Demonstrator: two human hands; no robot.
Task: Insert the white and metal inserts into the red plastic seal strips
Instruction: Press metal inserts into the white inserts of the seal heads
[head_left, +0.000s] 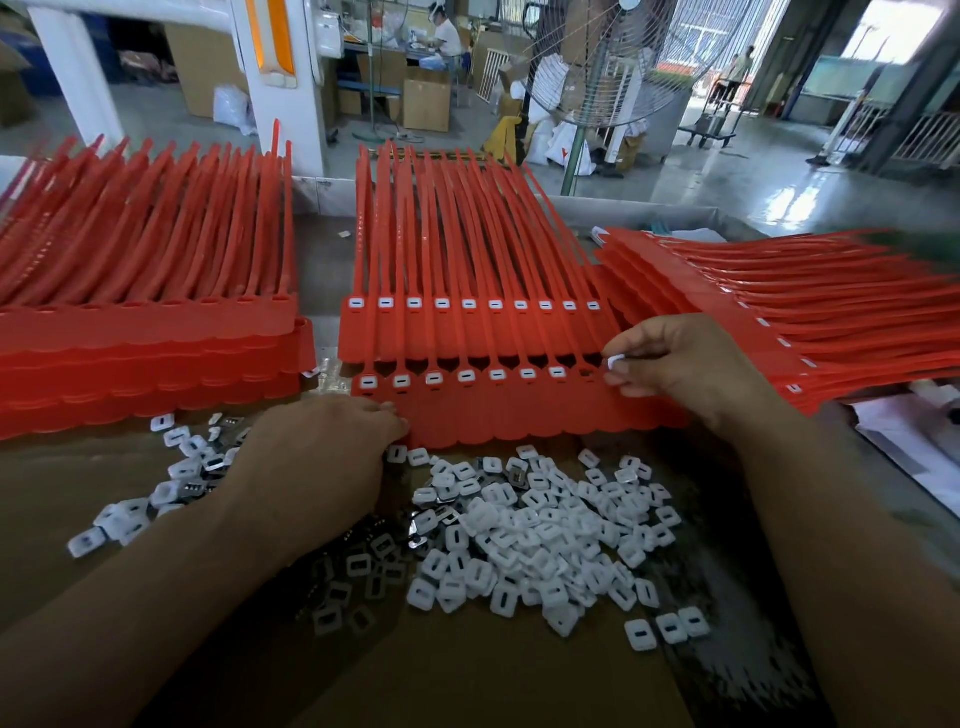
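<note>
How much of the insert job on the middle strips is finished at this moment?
Done: the back strip shows ten filled sockets, and the front strip seven. In hand: the right hand pinches one insert beside the next empty socket; the left hand touches the front strip's edge. Left: that socket, and the left stack, whose sockets look empty.

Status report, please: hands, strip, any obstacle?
Left hand touches front strip's edge. Right hand pinches insert by empty socket. Seven sockets filled. Nothing in the way.
</note>
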